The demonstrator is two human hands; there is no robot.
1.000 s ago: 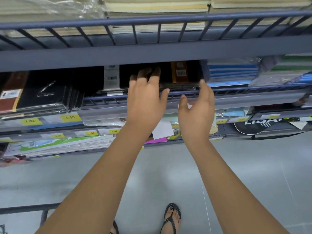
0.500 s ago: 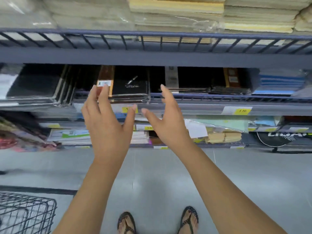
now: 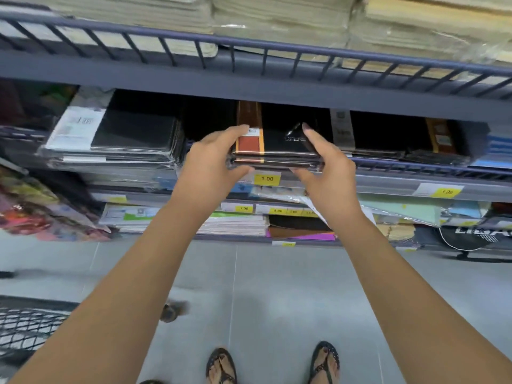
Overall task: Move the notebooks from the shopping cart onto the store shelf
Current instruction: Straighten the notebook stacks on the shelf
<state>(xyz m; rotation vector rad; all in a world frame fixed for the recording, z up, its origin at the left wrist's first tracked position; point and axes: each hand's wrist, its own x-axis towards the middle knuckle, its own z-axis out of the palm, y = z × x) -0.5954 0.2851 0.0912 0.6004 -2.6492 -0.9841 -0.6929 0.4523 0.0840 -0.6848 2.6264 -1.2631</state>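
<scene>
A small stack of black notebooks with a brown-and-orange spine strip lies at the front of the grey store shelf. My left hand grips the stack's left end, fingers on top and thumb underneath. My right hand grips its right end the same way. More black notebooks in plastic wrap lie to the left on the same shelf, and others to the right. The wire shopping cart shows only as a corner at the lower left; its contents are out of view.
The upper shelf rail holds stacks of wrapped beige paper above. Lower shelves carry paper pads, coloured sheets and yellow price tags. Grey tiled floor lies below, with my sandalled feet at the bottom edge.
Both hands were open and apart from the shelf half a second ago; they have moved forward and closed on the ends of the black notebook stack. The view has shifted left.
</scene>
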